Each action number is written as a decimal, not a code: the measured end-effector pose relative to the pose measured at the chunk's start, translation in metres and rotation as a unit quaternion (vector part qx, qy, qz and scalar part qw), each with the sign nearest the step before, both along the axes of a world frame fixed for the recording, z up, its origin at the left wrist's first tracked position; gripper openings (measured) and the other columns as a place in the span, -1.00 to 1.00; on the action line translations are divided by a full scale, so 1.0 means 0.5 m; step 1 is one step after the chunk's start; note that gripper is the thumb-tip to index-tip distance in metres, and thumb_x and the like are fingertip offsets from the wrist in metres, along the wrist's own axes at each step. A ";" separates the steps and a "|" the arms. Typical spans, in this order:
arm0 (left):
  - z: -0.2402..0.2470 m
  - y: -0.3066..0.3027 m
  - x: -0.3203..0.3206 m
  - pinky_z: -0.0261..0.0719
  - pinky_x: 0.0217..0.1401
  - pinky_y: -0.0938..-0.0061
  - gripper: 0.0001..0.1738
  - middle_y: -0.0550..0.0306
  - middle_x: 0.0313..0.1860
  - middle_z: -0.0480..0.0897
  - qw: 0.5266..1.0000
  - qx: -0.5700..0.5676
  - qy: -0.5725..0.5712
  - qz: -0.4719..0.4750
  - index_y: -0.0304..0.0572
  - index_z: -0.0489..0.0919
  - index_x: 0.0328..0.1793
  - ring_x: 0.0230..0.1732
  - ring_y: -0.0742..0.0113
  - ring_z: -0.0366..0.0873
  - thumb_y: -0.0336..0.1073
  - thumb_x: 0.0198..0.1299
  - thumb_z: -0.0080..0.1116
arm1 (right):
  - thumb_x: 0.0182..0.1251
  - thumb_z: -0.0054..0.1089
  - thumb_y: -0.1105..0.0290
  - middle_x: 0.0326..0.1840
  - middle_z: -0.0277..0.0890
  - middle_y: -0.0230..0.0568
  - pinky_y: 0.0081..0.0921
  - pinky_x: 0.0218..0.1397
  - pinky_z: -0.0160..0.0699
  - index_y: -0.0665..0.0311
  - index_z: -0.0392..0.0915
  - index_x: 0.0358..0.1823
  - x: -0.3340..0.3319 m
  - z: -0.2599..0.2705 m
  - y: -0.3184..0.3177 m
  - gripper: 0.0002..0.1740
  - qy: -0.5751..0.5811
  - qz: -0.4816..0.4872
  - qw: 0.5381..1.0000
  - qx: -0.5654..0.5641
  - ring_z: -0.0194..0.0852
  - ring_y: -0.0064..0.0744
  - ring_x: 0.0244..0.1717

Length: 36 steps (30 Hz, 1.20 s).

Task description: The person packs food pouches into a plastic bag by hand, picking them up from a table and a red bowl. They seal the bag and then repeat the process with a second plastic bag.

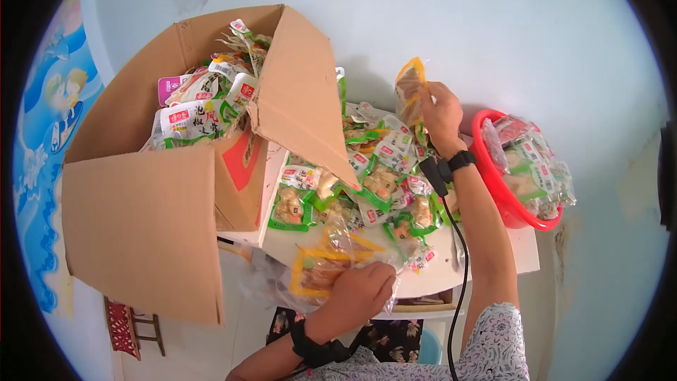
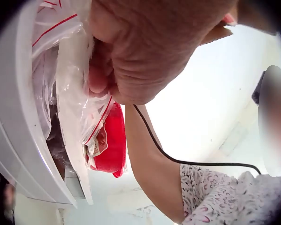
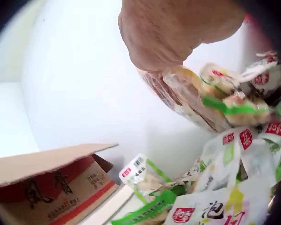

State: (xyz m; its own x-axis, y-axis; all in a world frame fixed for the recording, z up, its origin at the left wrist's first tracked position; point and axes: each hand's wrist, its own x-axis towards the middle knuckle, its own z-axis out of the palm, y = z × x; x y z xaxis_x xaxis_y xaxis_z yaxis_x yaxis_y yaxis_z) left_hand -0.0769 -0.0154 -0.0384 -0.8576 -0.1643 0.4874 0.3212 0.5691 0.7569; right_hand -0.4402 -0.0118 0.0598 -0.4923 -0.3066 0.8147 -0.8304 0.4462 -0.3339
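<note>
Yellow-edged packet (image 1: 409,86) is pinched in the fingers of the right hand (image 1: 443,114); below them, its lower end is unclear. The left hand (image 1: 356,292) grips a clear bag (image 1: 341,240), its fingertips partly hidden.

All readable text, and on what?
"泡椒", black: white-and-green plastic packet in the brown cardboard box.
"凤", likely; next character unclear: the box's red-printed side.
Red packet logos, fine box print: too small or blurred.
Yellow-edged clear plastic packet in the right hand: nothing legible.
</note>
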 end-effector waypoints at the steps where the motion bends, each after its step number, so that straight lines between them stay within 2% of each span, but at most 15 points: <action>1: -0.003 0.001 -0.001 0.59 -0.34 0.16 -0.91 0.00 -0.28 0.68 1.000 -0.001 -0.003 0.003 -0.16 0.58 -0.08 -0.35 -0.05 0.69 -0.40 0.36 0.27 | 0.45 0.28 0.23 -0.14 0.74 -0.08 -0.16 -0.08 0.63 0.26 0.75 -0.16 0.001 0.012 0.015 -0.76 -0.011 0.017 1.000 -0.020 0.70 0.00 -0.17; 6: 0.004 0.006 -0.001 0.57 -0.31 0.08 -0.91 -0.07 -0.31 0.64 1.000 0.015 -0.014 0.005 -0.18 0.54 -0.10 -0.33 -0.17 0.65 -0.42 0.33 0.22 | 0.46 0.32 0.36 -0.13 0.74 -0.09 -0.24 -0.14 0.61 0.37 0.72 -0.12 0.054 0.094 0.109 -0.81 -0.032 0.065 0.993 -0.088 0.67 -0.02 -0.24; 7: 0.011 0.006 0.002 0.55 -0.32 0.05 -0.91 -0.10 -0.33 0.64 1.000 0.017 -0.012 0.001 -0.17 0.53 -0.11 -0.33 -0.19 0.65 -0.43 0.33 0.21 | 0.46 0.29 0.43 -0.08 0.75 -0.11 -0.26 -0.08 0.60 0.39 0.70 -0.13 0.089 0.114 0.130 -0.86 -0.006 0.085 0.991 -0.106 0.67 -0.05 -0.21; 10: 0.007 0.009 0.000 0.55 -0.37 0.24 -0.95 -0.04 -0.37 0.64 1.000 -0.008 0.003 0.022 -0.22 0.60 -0.13 -0.43 0.00 0.65 -0.44 0.35 0.25 | 0.48 0.25 0.46 -0.03 0.76 -0.14 -0.29 -0.01 0.59 0.36 0.70 -0.14 0.154 0.133 0.222 -0.88 0.128 0.040 0.991 -0.025 0.68 -0.11 -0.16; 11: 0.009 0.010 0.000 0.54 -0.38 0.29 -0.96 0.00 -0.39 0.63 1.000 -0.002 0.001 0.020 -0.21 0.61 -0.12 -0.46 0.10 0.63 -0.45 0.35 0.24 | 0.38 0.28 0.51 0.08 0.76 -0.21 -0.27 0.06 0.58 0.31 0.72 -0.11 0.183 0.127 0.257 -0.88 0.179 0.028 0.983 0.024 0.70 -0.15 -0.05; 14: 0.003 0.010 -0.001 0.52 -0.40 0.34 -0.96 0.04 -0.41 0.62 1.000 -0.002 -0.002 0.023 -0.22 0.61 -0.12 -0.47 0.19 0.62 -0.46 0.35 0.24 | 0.24 0.29 0.52 0.16 0.74 -0.26 -0.23 0.09 0.59 0.26 0.73 -0.06 0.239 0.058 0.360 -0.76 0.263 0.042 0.951 0.155 0.70 -0.17 0.06; 15: 0.005 0.008 0.001 0.51 -0.40 0.41 -0.95 0.11 -0.44 0.61 1.000 -0.004 -0.019 0.022 -0.22 0.61 -0.11 -0.49 0.32 0.59 -0.45 0.37 0.25 | 0.14 0.27 0.51 0.23 0.71 -0.27 -0.21 0.14 0.59 0.26 0.73 -0.02 0.267 0.019 0.384 -0.67 0.240 0.027 0.952 0.189 0.66 -0.17 0.17; 19: -0.002 0.015 0.000 0.49 -0.41 0.53 -0.93 0.21 -0.47 0.63 0.999 0.015 -0.034 0.034 -0.23 0.62 -0.11 -0.50 0.53 0.52 -0.41 0.41 0.28 | 0.16 0.24 0.53 0.22 0.70 -0.25 -0.21 0.20 0.58 0.23 0.74 -0.03 0.326 -0.147 0.482 -0.68 0.144 0.007 0.959 0.245 0.62 -0.15 0.24; 21: 0.001 0.020 -0.001 0.49 -0.41 0.54 -0.94 0.22 -0.46 0.63 0.999 0.018 -0.042 0.030 -0.23 0.62 -0.10 -0.50 0.54 0.53 -0.42 0.41 0.28 | 0.15 0.24 0.56 0.21 0.70 -0.24 -0.19 0.22 0.58 0.21 0.74 -0.04 0.345 -0.195 0.513 -0.67 0.092 -0.021 0.966 0.241 0.60 -0.13 0.28; 23: 0.000 0.016 -0.001 0.48 -0.41 0.58 -0.94 0.26 -0.46 0.63 0.997 0.027 -0.066 0.020 -0.25 0.62 -0.09 -0.49 0.59 0.53 -0.42 0.43 0.26 | 0.11 0.23 0.61 0.19 0.70 -0.24 -0.14 0.25 0.57 0.21 0.74 -0.05 0.364 -0.191 0.520 -0.65 0.066 -0.028 0.979 0.191 0.59 -0.11 0.28; 26: -0.001 0.018 -0.002 0.56 -0.37 0.46 -0.94 0.13 -0.44 0.65 0.995 0.040 -0.087 0.026 -0.21 0.60 -0.12 -0.47 0.36 0.63 -0.42 0.38 0.28 | 0.09 0.22 0.67 0.15 0.71 -0.21 -0.10 0.27 0.57 0.25 0.73 -0.06 0.374 -0.160 0.511 -0.63 0.045 -0.018 0.990 0.131 0.59 -0.06 0.26; 30: -0.002 0.018 -0.001 0.54 -0.38 0.46 -0.93 0.14 -0.43 0.65 0.995 0.037 -0.091 0.031 -0.22 0.60 -0.11 -0.48 0.38 0.60 -0.43 0.38 0.28 | 0.18 0.23 0.69 0.14 0.71 -0.17 -0.12 0.26 0.58 0.29 0.71 -0.04 0.375 -0.140 0.479 -0.68 -0.028 0.015 0.999 0.041 0.59 0.04 0.20; 32: -0.003 0.021 0.000 0.53 -0.38 0.47 -0.93 0.14 -0.43 0.65 0.994 0.046 -0.090 0.033 -0.22 0.61 -0.11 -0.48 0.39 0.59 -0.43 0.38 0.28 | 0.25 0.28 0.63 0.14 0.70 -0.14 -0.15 0.25 0.58 0.29 0.69 0.02 0.388 -0.122 0.460 -0.69 -0.059 0.037 0.997 0.017 0.59 0.07 0.17; 35: 0.005 0.032 0.006 0.46 -0.39 0.61 -0.89 0.29 -0.43 0.61 0.995 0.020 -0.083 0.042 -0.22 0.62 -0.07 -0.47 0.62 0.52 -0.37 0.42 0.32 | 0.28 0.38 0.50 0.16 0.69 -0.08 -0.12 0.26 0.57 0.28 0.67 0.11 0.393 -0.125 0.428 -0.65 -0.078 0.048 0.996 0.004 0.58 0.09 0.20; 36: 0.010 0.039 0.010 0.48 -0.39 0.57 -0.87 0.27 -0.43 0.61 0.996 -0.010 -0.081 0.048 -0.21 0.61 -0.08 -0.46 0.57 0.53 -0.35 0.39 0.35 | 0.28 0.42 0.45 0.17 0.68 -0.06 -0.10 0.27 0.57 0.28 0.66 0.14 0.394 -0.128 0.417 -0.61 -0.079 0.048 0.996 0.004 0.57 0.09 0.23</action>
State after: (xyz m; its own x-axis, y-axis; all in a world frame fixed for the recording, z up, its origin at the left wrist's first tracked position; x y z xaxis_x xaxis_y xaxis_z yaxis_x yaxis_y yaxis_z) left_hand -0.0721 0.0042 -0.0332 -0.9057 -0.2415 0.3483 0.1394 0.6063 0.7829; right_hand -0.2431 0.1969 -0.0042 -0.5829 -0.3643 0.7263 -0.8063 0.3700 -0.4615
